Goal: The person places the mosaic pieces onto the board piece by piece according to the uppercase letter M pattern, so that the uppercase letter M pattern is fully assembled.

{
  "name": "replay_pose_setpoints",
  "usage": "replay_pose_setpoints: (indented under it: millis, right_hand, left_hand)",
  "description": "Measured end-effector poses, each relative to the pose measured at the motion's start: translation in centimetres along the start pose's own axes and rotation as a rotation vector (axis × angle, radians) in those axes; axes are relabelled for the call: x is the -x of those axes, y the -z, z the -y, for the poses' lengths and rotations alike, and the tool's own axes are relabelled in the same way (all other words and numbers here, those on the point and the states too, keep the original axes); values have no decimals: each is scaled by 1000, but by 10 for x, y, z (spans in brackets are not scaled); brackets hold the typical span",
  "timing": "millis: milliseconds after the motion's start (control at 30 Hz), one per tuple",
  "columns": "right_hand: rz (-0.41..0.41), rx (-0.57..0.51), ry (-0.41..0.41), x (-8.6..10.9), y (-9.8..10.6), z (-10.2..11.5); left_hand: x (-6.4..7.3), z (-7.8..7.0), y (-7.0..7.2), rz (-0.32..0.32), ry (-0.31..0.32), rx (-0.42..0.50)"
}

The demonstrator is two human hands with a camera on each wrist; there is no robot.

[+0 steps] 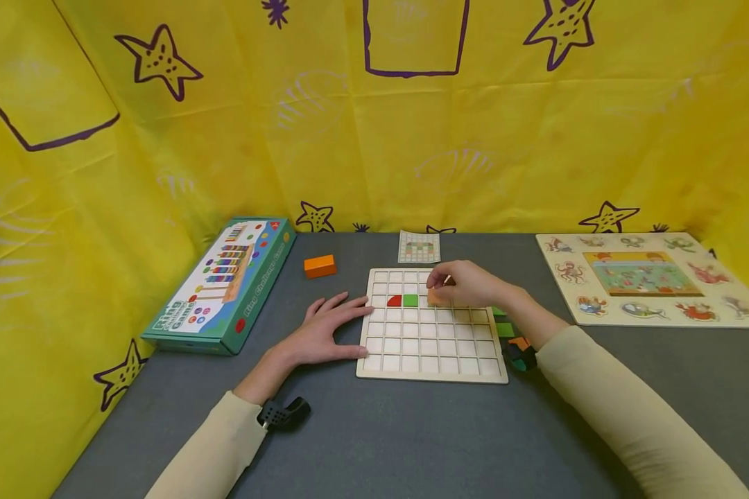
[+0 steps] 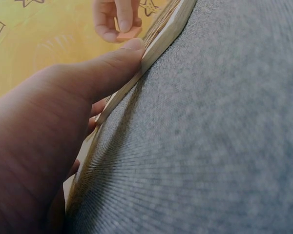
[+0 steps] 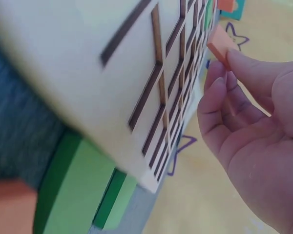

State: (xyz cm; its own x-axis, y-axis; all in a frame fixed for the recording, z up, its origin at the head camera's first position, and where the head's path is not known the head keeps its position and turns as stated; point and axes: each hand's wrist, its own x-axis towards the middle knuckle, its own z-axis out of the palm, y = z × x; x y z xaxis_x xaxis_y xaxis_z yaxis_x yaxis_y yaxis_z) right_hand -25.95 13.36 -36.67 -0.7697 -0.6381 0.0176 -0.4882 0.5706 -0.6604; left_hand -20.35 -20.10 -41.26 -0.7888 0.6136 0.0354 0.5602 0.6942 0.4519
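A pale wooden grid board [image 1: 431, 380] lies flat on the table. One row holds a red tile [image 1: 394, 301] with a curved corner and, right beside it, a green square tile [image 1: 410, 300]. My right hand [image 1: 474, 284] pinches an orange tile [image 3: 219, 46] between thumb and fingertips, close over the grid to the right of the green one. Along the board's left edge rests my left hand [image 1: 324, 336], fingers spread and fairly straight. In the left wrist view, its thumb [image 2: 107, 68] presses the wooden rim.
Behind the board lies a small printed pattern card [image 1: 419, 247], with an orange block [image 1: 320, 266] to its left. Green tiles [image 1: 504, 330] and an orange piece [image 1: 519, 343] sit by the board's right edge. A game box [image 1: 225, 284] stands left, a sea-animal puzzle [image 1: 649, 315] right.
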Motion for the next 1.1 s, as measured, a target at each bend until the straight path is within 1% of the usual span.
replay_pose_setpoints:
  millis: [100,200,400,600,833,933,1100]
  right_hand:
    - [13,-1,4,-5,-3,2]
    - [22,-1,-13,-8,-6,2]
    - [23,17,-25,-12,-9,6]
    - [31,34,-27,-13,-10,10]
    - [59,66,-49,-12,-11,11]
    - [70,70,-60,-12,-11,11]
    - [80,70,-43,-10,-8,11]
  left_hand:
    - [1,0,0,-7,-5,9]
    - [1,0,0,-2,-2,12]
    - [1,2,-1,0,-6,9]
    - [1,0,1,-6,-12,9]
    - [0,1,1,10,7,18]
    - [0,1,0,8,9,14]
    - [0,0,0,-1,1,11]
